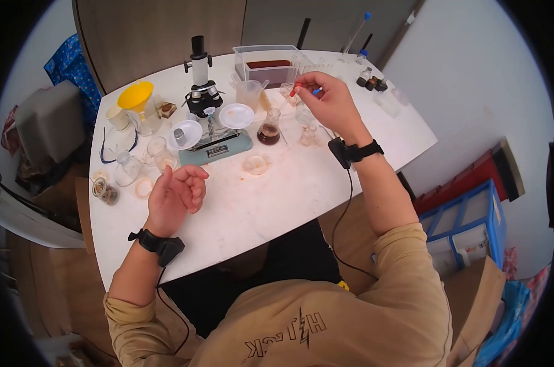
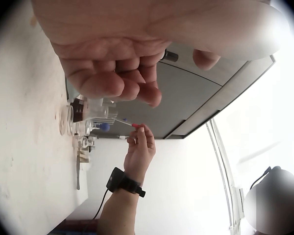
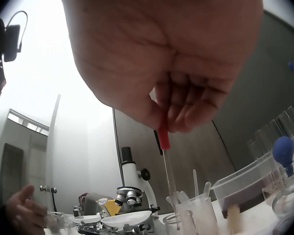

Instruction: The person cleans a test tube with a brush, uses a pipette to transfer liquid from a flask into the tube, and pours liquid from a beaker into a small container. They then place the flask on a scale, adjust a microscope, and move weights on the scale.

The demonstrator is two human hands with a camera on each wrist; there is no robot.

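Observation:
My right hand (image 1: 330,104) pinches the red rubber bulb (image 3: 164,138) of a glass dropper between thumb and fingertips. Its thin glass tube (image 3: 169,171) points down toward the mouth of a conical flask (image 1: 269,130), which stands on the table with dark brown liquid in it. In the right wrist view the tube's lower end overlaps a glass rim. Over the table's left front, my left hand (image 1: 174,199) holds nothing, palm turned up and fingers loosely curled. A glass dish (image 1: 256,164) lies in front of the flask.
A balance (image 1: 219,151) with white pans stands left of the flask, the microscope (image 1: 200,79) behind it. Glassware and a yellow funnel (image 1: 135,95) crowd the left side. A plastic beaker (image 1: 249,95) and a clear bin (image 1: 240,60) stand behind; small dark bottles (image 1: 372,84) sit far right.

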